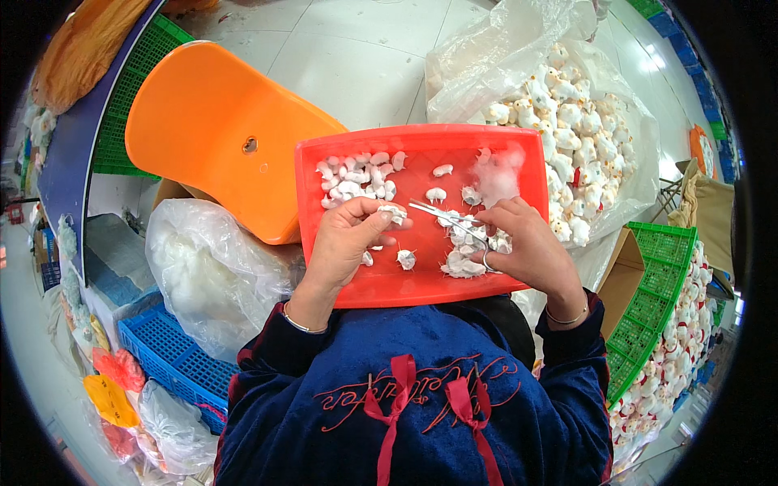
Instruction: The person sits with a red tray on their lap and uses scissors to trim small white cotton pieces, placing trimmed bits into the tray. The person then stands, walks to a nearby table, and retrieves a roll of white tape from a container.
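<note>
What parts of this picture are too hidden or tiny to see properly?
- Head view: the small white toy piece is mostly covered by the left hand, so its shape is unclear.
- The metal tool's handle end is hidden inside the right hand.
- The white toys in the clear bag are blurred by plastic and too small for details.
- The tray's near edge is cut off by the blue garment.
</note>
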`<state>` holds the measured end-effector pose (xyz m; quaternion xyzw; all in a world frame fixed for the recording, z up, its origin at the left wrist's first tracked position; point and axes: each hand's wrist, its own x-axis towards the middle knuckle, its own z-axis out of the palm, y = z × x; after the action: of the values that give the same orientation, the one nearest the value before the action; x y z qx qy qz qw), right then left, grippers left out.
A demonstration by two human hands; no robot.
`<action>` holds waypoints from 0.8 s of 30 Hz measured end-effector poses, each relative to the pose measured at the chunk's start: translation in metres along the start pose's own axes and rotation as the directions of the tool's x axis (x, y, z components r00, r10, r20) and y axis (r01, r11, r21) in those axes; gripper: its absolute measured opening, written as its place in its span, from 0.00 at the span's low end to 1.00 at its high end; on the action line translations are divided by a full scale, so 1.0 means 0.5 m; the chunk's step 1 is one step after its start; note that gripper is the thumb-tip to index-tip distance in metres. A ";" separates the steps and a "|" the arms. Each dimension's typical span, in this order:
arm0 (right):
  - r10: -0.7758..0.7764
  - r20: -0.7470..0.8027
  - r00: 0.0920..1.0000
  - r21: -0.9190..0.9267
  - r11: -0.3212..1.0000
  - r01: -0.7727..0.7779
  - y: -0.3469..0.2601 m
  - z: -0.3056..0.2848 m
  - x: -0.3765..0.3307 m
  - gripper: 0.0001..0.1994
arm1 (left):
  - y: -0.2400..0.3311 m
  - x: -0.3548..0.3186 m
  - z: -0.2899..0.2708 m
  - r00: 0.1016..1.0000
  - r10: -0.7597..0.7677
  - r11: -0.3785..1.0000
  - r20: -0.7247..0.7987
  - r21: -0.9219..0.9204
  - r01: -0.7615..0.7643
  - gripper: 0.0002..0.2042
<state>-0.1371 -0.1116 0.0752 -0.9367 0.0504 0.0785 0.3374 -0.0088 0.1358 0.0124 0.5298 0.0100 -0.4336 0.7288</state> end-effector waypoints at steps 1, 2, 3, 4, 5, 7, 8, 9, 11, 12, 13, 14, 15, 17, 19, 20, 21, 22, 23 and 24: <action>-0.008 0.019 1.000 0.034 0.999 0.008 -0.003 -0.001 -0.001 0.18 | -0.003 0.003 0.001 1.000 0.015 1.000 -0.026 -0.006 -0.015 0.07; -0.017 0.038 0.999 0.068 0.998 0.014 -0.008 -0.003 -0.002 0.17 | -0.006 0.006 0.000 0.998 0.030 0.999 -0.051 -0.013 -0.031 0.07; -0.027 0.056 0.998 0.104 0.994 0.021 -0.012 -0.002 -0.002 0.17 | -0.012 0.008 -0.006 0.999 0.028 0.999 -0.043 -0.034 -0.029 0.08; -0.052 0.061 0.997 0.054 0.997 0.049 -0.017 0.001 -0.003 0.17 | -0.020 0.010 -0.014 0.999 0.025 0.998 -0.034 -0.056 -0.027 0.08; -0.076 0.067 0.995 0.003 0.997 0.076 -0.024 0.006 -0.005 0.17 | -0.024 0.011 -0.018 0.999 0.022 0.997 -0.025 -0.078 -0.024 0.09; -0.107 0.062 0.992 -0.079 0.991 0.112 -0.029 0.018 -0.002 0.15 | -0.026 0.009 -0.015 0.998 0.014 0.999 -0.054 -0.040 -0.017 0.09; -0.092 0.057 0.994 -0.071 0.993 0.096 -0.028 0.024 0.000 0.15 | -0.027 0.009 -0.012 0.998 0.010 1.000 -0.068 -0.022 -0.012 0.10; -0.079 0.050 0.996 -0.064 0.995 0.082 -0.027 0.029 0.000 0.14 | -0.027 0.009 -0.009 0.996 0.024 0.999 -0.082 -0.023 -0.026 0.10; -0.033 0.042 0.999 -0.030 0.999 0.035 -0.024 0.036 -0.001 0.14 | -0.023 0.007 -0.004 0.993 0.051 0.998 -0.111 -0.025 -0.054 0.10; 0.002 0.045 0.999 -0.002 1.000 -0.002 -0.021 0.038 -0.004 0.14 | -0.020 0.006 -0.002 0.991 0.063 0.997 -0.119 -0.043 -0.068 0.10; 0.038 0.048 0.998 0.025 0.999 -0.039 -0.020 0.039 -0.005 0.14 | -0.015 0.004 0.000 0.989 0.074 0.995 -0.129 -0.061 -0.083 0.10; 0.140 0.010 0.990 0.068 0.988 -0.140 -0.025 0.036 -0.005 0.14 | -0.012 0.004 0.001 0.987 0.086 0.992 -0.138 -0.079 -0.097 0.10; 0.242 -0.022 0.970 0.114 0.965 -0.238 -0.033 0.031 -0.005 0.14 | -0.013 0.004 -0.001 0.988 0.082 0.991 -0.133 -0.096 -0.095 0.10; 0.332 -0.057 0.941 0.195 0.928 -0.316 -0.039 0.031 -0.007 0.14 | -0.016 0.005 -0.006 0.990 0.077 0.987 -0.121 -0.131 -0.092 0.11; 0.063 -0.040 0.997 0.147 0.988 -0.057 -0.034 0.037 -0.008 0.14 | -0.019 0.006 -0.004 0.989 0.074 0.986 -0.132 -0.140 -0.092 0.11; -0.074 -0.026 0.997 0.124 0.989 0.077 -0.031 0.041 -0.008 0.14 | -0.020 0.006 -0.002 0.988 0.072 0.985 -0.137 -0.144 -0.092 0.11; -0.082 0.005 0.997 0.090 0.993 0.081 -0.029 0.047 -0.010 0.15 | -0.020 0.007 -0.001 0.989 0.074 0.985 -0.129 -0.145 -0.093 0.11; -0.066 0.017 0.998 0.060 0.996 0.065 -0.027 0.051 -0.010 0.15 | -0.020 0.007 0.001 0.990 0.076 0.985 -0.121 -0.146 -0.093 0.11; -0.050 0.028 0.998 0.029 0.998 0.049 -0.025 0.054 -0.009 0.15 | -0.020 0.008 0.003 0.991 0.077 0.985 -0.113 -0.147 -0.094 0.12; -0.036 0.039 0.999 -0.001 0.999 0.036 -0.025 0.056 -0.008 0.15 | -0.021 0.008 0.003 0.990 0.077 0.985 -0.115 -0.146 -0.094 0.12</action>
<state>-0.1423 -0.0840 0.0625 -0.9361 0.0270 0.0908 0.3388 -0.0136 0.1315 0.0033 0.4958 0.0598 -0.3702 0.7833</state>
